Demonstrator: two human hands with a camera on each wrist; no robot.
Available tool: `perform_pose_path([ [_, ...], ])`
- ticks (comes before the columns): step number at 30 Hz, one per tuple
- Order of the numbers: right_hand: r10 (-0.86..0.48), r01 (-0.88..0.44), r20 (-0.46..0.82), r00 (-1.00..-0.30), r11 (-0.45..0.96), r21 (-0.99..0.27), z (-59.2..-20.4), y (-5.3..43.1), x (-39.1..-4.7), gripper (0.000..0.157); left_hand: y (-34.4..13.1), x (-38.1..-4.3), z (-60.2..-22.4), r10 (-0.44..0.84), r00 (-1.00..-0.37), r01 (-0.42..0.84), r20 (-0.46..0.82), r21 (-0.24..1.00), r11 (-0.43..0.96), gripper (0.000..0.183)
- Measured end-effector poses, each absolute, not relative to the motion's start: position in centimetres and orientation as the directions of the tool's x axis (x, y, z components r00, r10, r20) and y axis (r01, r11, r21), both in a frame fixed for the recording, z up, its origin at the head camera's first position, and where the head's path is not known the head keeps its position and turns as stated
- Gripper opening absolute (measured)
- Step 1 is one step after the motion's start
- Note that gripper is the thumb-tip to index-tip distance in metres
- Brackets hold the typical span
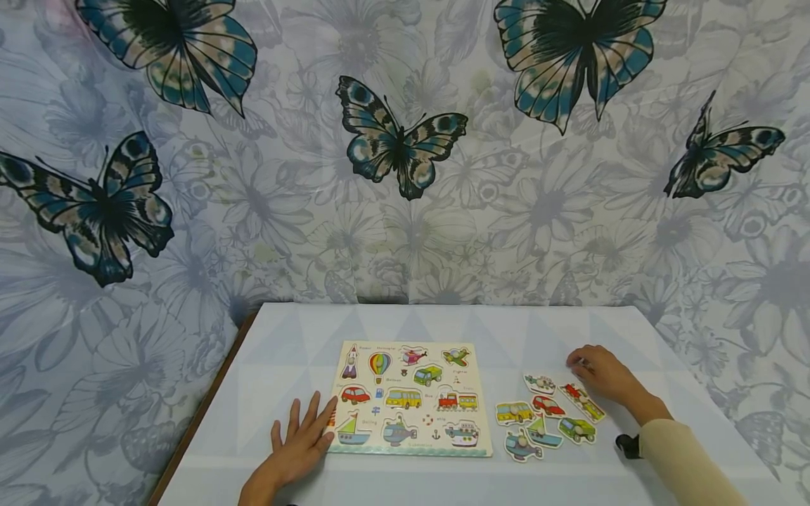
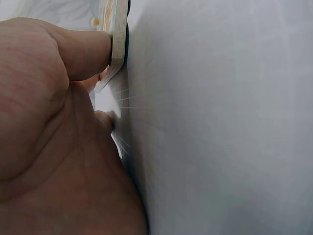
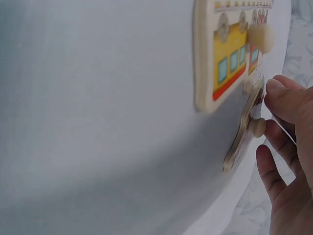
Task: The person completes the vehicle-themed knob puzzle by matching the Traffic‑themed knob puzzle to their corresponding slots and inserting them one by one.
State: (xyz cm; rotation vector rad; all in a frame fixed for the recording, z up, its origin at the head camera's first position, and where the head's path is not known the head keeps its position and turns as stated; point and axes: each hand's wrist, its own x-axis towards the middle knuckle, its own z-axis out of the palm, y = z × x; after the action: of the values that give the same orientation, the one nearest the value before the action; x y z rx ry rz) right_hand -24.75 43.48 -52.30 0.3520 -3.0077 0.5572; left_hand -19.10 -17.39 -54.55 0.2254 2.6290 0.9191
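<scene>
Puzzle board (image 1: 411, 414): spread left hand (image 1: 294, 444), touching it, should steady it. Right hand (image 1: 601, 376) curled; cannot tell its contents. Lift 7 loose pieces (image 1: 548, 406), toward bench's (image 1: 291, 344) right edge, by knobs (image 3: 262, 37).

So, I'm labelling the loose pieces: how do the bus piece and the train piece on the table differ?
Colour: the bus piece is mostly yellow, while the train piece pairs a red engine with a yellow carriage. Pose: in the head view the bus piece lies nearly level; the train piece slants down to the right. Place: the bus piece is nearer the board than the train piece. Both lie loose on the table.
</scene>
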Motion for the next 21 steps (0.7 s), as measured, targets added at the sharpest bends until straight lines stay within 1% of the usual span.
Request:
perform_pose_path([
  [6,-0.211,-0.246,0.138,-0.968,0.914,-0.323,-52.3,44.3,-24.1,0.011,-17.4,-19.1,-54.8,0.258,-0.931,0.036,-0.257,0.64,0.768,0.064],
  [10,-0.208,-0.243,0.14,-0.968,0.915,-0.321,-52.3,44.7,-23.7,0.011,-17.4,-19.0,-55.1,0.247,-0.932,0.032,-0.266,0.617,0.786,0.065],
  [16,-0.193,-0.226,0.132,-0.972,0.921,-0.316,-52.4,45.1,-23.5,0.01,-17.5,-19.0,-54.9,0.251,-0.935,0.036,-0.25,0.638,0.769,0.063],
  [21,-0.217,-0.257,0.162,-0.963,0.921,-0.294,-52.6,45.9,-23.3,0.011,-17.3,-19.0,-54.7,0.249,-0.936,0.038,-0.248,0.634,0.773,0.061],
])
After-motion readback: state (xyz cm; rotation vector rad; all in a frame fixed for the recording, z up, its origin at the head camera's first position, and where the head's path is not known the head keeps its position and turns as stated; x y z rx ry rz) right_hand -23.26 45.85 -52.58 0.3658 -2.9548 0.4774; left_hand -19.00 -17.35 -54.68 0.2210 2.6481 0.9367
